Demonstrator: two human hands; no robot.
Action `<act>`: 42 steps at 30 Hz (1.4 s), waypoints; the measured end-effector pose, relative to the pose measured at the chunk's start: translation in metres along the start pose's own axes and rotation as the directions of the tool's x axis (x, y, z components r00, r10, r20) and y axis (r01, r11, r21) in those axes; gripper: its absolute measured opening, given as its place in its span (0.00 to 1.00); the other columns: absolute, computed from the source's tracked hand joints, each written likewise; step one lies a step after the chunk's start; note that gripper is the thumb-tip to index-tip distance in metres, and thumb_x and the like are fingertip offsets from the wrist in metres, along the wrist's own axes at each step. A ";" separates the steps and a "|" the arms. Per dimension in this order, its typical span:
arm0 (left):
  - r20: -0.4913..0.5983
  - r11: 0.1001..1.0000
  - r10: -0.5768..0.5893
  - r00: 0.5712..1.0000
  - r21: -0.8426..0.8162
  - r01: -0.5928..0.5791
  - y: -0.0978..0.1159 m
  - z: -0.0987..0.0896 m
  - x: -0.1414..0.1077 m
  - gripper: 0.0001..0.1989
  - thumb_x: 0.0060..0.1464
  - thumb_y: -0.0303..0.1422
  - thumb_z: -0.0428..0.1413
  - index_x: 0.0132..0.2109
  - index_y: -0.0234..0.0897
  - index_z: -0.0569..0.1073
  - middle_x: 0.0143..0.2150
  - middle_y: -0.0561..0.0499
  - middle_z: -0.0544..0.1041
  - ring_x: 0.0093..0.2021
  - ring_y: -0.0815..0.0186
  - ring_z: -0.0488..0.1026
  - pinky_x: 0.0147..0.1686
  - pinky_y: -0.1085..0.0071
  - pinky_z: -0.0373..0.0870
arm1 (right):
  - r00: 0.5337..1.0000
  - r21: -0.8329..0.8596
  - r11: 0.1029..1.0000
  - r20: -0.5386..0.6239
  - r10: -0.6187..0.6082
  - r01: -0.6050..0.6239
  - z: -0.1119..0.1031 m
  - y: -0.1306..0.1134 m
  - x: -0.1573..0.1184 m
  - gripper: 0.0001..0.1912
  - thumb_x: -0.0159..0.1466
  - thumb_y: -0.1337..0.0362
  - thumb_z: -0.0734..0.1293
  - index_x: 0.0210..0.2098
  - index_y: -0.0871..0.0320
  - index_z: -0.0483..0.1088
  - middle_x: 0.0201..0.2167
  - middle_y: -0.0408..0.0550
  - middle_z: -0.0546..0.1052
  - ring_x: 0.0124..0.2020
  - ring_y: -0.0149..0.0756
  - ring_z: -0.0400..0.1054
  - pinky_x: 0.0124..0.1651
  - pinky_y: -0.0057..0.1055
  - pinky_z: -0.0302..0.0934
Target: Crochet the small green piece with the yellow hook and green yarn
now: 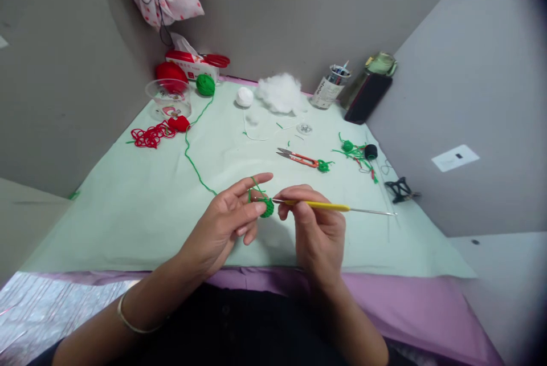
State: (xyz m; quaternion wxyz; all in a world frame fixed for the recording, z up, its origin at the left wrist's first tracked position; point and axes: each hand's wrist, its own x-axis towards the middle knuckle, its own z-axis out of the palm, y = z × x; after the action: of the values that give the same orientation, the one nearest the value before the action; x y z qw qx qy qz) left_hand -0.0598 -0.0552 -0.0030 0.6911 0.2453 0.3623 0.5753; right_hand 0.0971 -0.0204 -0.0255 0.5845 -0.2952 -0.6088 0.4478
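Observation:
Between the thumb and fingers of my left hand point(231, 210) is a small round green crochet piece point(268, 208). Green yarn point(195, 167) runs from a green yarn ball point(205, 85) across the table to this hand and loops over its raised index finger. My right hand point(318, 229) grips a crochet hook point(327, 206) with a yellow handle, pen-like. The hook's metal tip meets the top edge of the green piece; whether it is through a stitch, I cannot tell. Thread snips point(301, 158) with orange handles lie beyond my hands, touching a small green crocheted bit point(324, 166).
Red yarn point(154, 134), a clear plastic tub point(170, 105) and a tissue box point(196, 66) with red scissors stand back left. White stuffing point(280, 93) and a white yarn ball point(244, 97) lie at the back. A pen holder point(330, 88) and green scraps point(354, 149) are to the right.

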 end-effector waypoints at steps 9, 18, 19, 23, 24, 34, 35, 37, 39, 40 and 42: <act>0.083 0.979 -0.147 0.986 -0.132 0.157 0.005 -0.008 0.003 0.18 0.54 0.27 0.67 0.53 0.32 0.85 0.33 0.55 0.69 0.21 0.81 0.45 0.18 0.82 0.52 | 0.982 0.175 0.970 -0.053 0.179 -0.167 -0.007 0.003 0.010 0.12 0.72 0.54 0.70 0.37 0.55 0.80 0.30 0.45 0.79 0.26 0.31 0.70 0.30 0.30 0.69; 0.027 0.981 0.122 0.992 0.151 -0.125 -0.005 -0.003 0.002 0.19 0.55 0.32 0.71 0.55 0.42 0.85 0.38 0.51 0.78 0.30 0.71 0.67 0.21 0.79 0.63 | 0.995 0.082 0.992 0.000 0.101 -0.101 0.000 0.002 0.002 0.09 0.72 0.56 0.71 0.42 0.53 0.82 0.35 0.47 0.83 0.31 0.33 0.72 0.34 0.32 0.69; 0.018 0.977 0.127 0.992 0.171 -0.128 -0.005 -0.003 0.001 0.19 0.56 0.33 0.71 0.55 0.42 0.85 0.38 0.51 0.77 0.30 0.71 0.67 0.22 0.78 0.64 | 0.994 0.095 0.990 -0.013 0.108 -0.106 0.000 0.001 0.002 0.10 0.72 0.56 0.70 0.42 0.52 0.82 0.35 0.46 0.83 0.30 0.32 0.72 0.34 0.32 0.69; 0.011 0.971 0.136 0.991 0.196 -0.136 -0.004 -0.006 0.001 0.17 0.56 0.34 0.72 0.53 0.43 0.86 0.39 0.53 0.75 0.27 0.75 0.65 0.23 0.78 0.65 | 0.988 0.244 0.958 -0.008 0.157 -0.150 0.000 0.001 0.006 0.10 0.73 0.56 0.70 0.40 0.52 0.80 0.34 0.44 0.83 0.26 0.29 0.70 0.32 0.29 0.68; 0.012 0.970 0.142 0.990 0.198 -0.141 -0.004 -0.006 0.001 0.16 0.57 0.34 0.71 0.53 0.44 0.86 0.39 0.53 0.75 0.27 0.75 0.65 0.23 0.78 0.65 | 0.986 0.271 0.949 0.004 0.164 -0.159 -0.001 0.000 0.008 0.10 0.74 0.56 0.69 0.40 0.53 0.79 0.34 0.44 0.84 0.25 0.29 0.70 0.32 0.29 0.68; -0.008 0.915 0.238 0.971 0.338 -0.221 -0.003 -0.008 -0.004 0.14 0.60 0.29 0.69 0.52 0.47 0.86 0.33 0.57 0.72 0.25 0.78 0.65 0.25 0.82 0.67 | 0.999 -0.043 0.998 0.029 -0.034 0.035 -0.005 -0.011 -0.002 0.12 0.78 0.64 0.62 0.47 0.52 0.78 0.40 0.45 0.85 0.30 0.31 0.78 0.37 0.32 0.75; -0.033 0.894 0.272 0.962 0.378 -0.240 -0.004 -0.007 -0.005 0.14 0.59 0.28 0.69 0.52 0.46 0.86 0.32 0.58 0.72 0.25 0.78 0.64 0.26 0.82 0.67 | 0.992 -0.147 0.981 0.051 -0.118 0.124 -0.004 -0.010 -0.005 0.12 0.78 0.66 0.62 0.49 0.51 0.79 0.40 0.46 0.84 0.32 0.32 0.78 0.39 0.34 0.75; -0.074 0.874 0.319 0.945 0.408 -0.263 -0.006 -0.004 -0.005 0.17 0.57 0.27 0.70 0.53 0.46 0.86 0.32 0.58 0.72 0.25 0.79 0.65 0.27 0.83 0.68 | 0.949 -0.352 0.881 0.134 -0.286 0.316 -0.003 -0.005 -0.011 0.13 0.76 0.68 0.64 0.53 0.51 0.79 0.42 0.47 0.84 0.38 0.36 0.80 0.41 0.35 0.76; -0.087 0.923 0.267 0.960 0.311 -0.228 -0.008 -0.001 -0.003 0.22 0.55 0.29 0.72 0.57 0.46 0.84 0.34 0.58 0.74 0.24 0.79 0.65 0.25 0.82 0.68 | 0.890 -0.518 0.727 0.191 -0.415 0.450 -0.001 0.001 -0.016 0.16 0.73 0.71 0.68 0.56 0.50 0.79 0.45 0.50 0.84 0.44 0.39 0.80 0.43 0.36 0.77; -0.074 0.960 0.193 0.978 0.222 -0.172 -0.007 -0.001 -0.002 0.24 0.54 0.30 0.73 0.58 0.45 0.83 0.34 0.58 0.74 0.22 0.79 0.63 0.23 0.82 0.67 | 0.868 -0.568 0.669 0.198 -0.455 0.480 0.000 0.003 -0.016 0.18 0.71 0.72 0.70 0.56 0.49 0.80 0.47 0.51 0.83 0.46 0.41 0.80 0.44 0.36 0.77; -0.024 0.999 0.027 0.999 0.044 -0.026 -0.005 -0.002 0.001 0.24 0.53 0.31 0.73 0.58 0.42 0.84 0.30 0.59 0.70 0.19 0.81 0.56 0.18 0.84 0.62 | 0.866 -0.555 0.684 0.154 -0.475 0.474 0.000 0.005 -0.015 0.17 0.71 0.73 0.70 0.55 0.49 0.81 0.46 0.51 0.83 0.45 0.41 0.80 0.43 0.37 0.77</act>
State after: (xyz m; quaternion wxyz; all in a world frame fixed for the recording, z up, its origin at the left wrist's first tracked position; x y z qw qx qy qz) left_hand -0.0585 -0.0549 -0.0080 0.6734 0.2580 0.3802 0.5792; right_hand 0.0982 -0.0316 -0.0365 0.5636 -0.2904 -0.7696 0.0755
